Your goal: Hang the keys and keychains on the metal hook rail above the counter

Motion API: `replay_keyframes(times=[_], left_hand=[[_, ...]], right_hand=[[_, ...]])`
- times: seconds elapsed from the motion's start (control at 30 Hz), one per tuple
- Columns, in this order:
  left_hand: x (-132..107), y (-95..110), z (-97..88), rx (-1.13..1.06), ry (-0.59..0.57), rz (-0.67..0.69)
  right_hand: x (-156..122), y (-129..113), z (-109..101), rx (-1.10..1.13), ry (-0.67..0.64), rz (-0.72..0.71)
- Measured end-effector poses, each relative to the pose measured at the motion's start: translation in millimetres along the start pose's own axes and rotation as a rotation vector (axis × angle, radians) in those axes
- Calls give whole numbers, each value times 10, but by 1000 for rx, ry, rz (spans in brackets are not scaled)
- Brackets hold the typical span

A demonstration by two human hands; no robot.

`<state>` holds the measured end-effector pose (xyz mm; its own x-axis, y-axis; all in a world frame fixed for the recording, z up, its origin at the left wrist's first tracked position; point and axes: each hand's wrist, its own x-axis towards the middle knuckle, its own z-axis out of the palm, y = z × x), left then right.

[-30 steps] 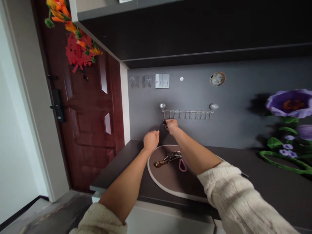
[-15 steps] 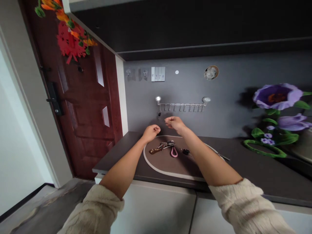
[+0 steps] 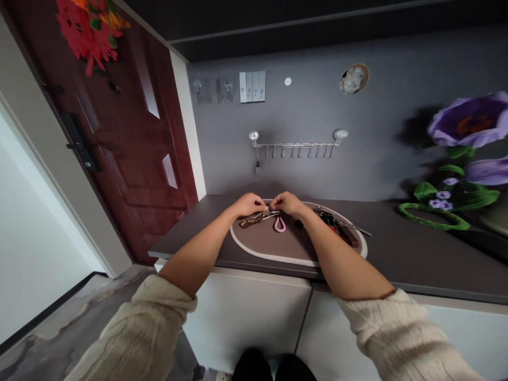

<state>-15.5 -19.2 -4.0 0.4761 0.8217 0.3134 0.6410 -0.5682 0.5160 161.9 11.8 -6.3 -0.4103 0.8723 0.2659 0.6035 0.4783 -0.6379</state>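
Both my hands are down at a small bunch of keys [image 3: 270, 214] on the brown oval mat [image 3: 273, 248]. My left hand [image 3: 249, 204] comes in from the left, its thumb and fingers pinched on the bunch. Facing it, my right hand [image 3: 289, 203] pinches the same bunch from the right; the fingers hide the exact pieces held. A brown fob [image 3: 248, 223] lies at the left of the bunch and a pink loop strap [image 3: 280, 225] in front. On the hook rail [image 3: 296, 145], a small key [image 3: 257, 167] hangs from the leftmost hook.
Dark and red items [image 3: 337, 227] lie on the mat's right side, partly behind my right forearm. A purple fabric flower [image 3: 464, 124] stands at the right of the dark counter [image 3: 413, 259]. A red-brown door [image 3: 135, 174] is at the left.
Both hands have gone down from in front of the wall below the rail to the keys on the mat. The camera view has tilted downward. The small key still hangs on the rail.
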Motion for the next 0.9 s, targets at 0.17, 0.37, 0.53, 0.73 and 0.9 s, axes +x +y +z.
replay_keyframes(times=[0.17, 0.37, 0.53, 0.73, 0.9], left_hand=[[14, 2, 44, 52, -3, 11], [24, 16, 57, 53, 22, 10], [39, -21, 49, 6, 28, 1], [75, -120, 38, -210, 37, -17], [71, -110, 19, -489, 83, -70]], right_hand=[[-10, -21, 17, 8, 28, 3], [-17, -39, 27, -6, 39, -3], [-14, -30, 36, -8, 48, -1], [-14, -39, 43, -31, 50, 11], [-6, -15, 60, 46, 70, 2]])
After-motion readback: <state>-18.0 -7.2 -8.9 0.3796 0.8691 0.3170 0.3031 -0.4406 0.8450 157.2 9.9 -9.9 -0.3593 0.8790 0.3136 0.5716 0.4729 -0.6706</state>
